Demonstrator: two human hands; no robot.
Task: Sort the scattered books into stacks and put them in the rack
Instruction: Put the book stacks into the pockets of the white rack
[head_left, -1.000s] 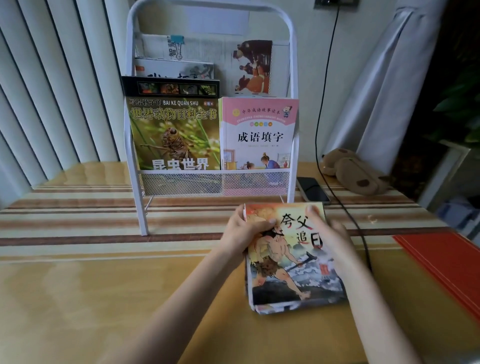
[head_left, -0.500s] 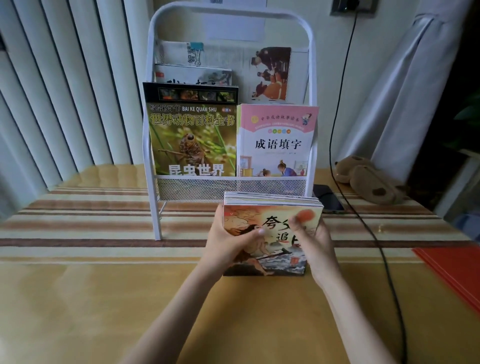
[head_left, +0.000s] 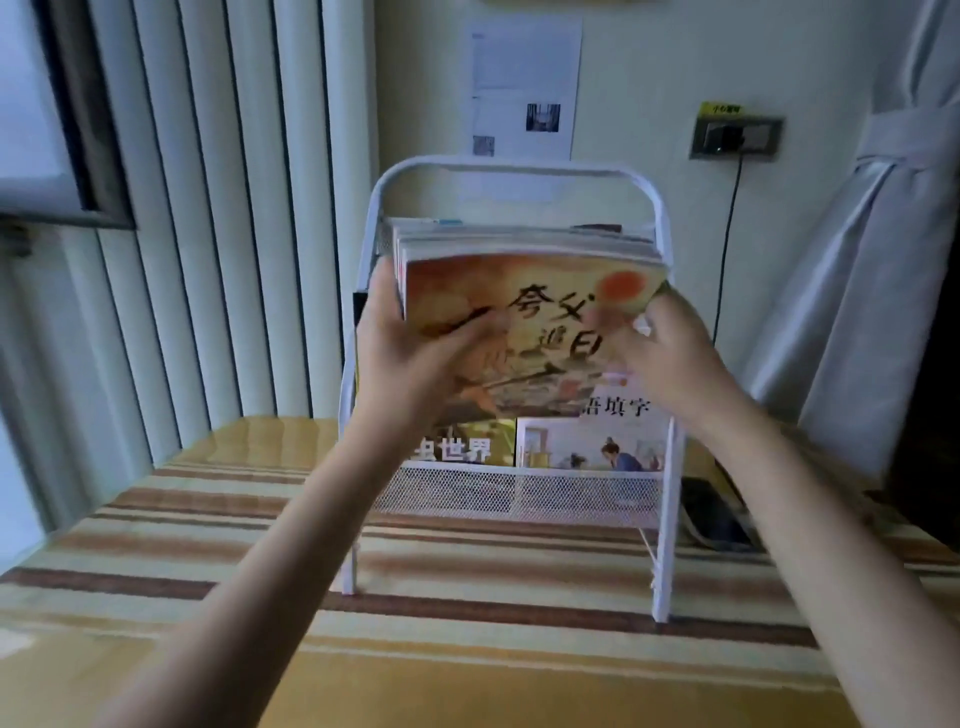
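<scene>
Above striped table (head_left: 208, 577), both hands, left hand (head_left: 410, 358) and right hand (head_left: 670, 358), grip a stack of books (head_left: 524, 312) by its side edges before the rack (head_left: 519, 171); thin, glossy covers likely slide, so squeezing both sides seems wise.

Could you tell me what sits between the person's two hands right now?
In the head view, the stack of books fills the gap, gripped by the left hand and right hand, raised before the white rack.

Cream wall (head_left: 649, 78) with taped paper sheet (head_left: 524, 85), socket (head_left: 736, 137) (cable plugged in), vertical blinds (head_left: 234, 208), tied curtain (head_left: 878, 234), striped table (head_left: 208, 530)
</scene>
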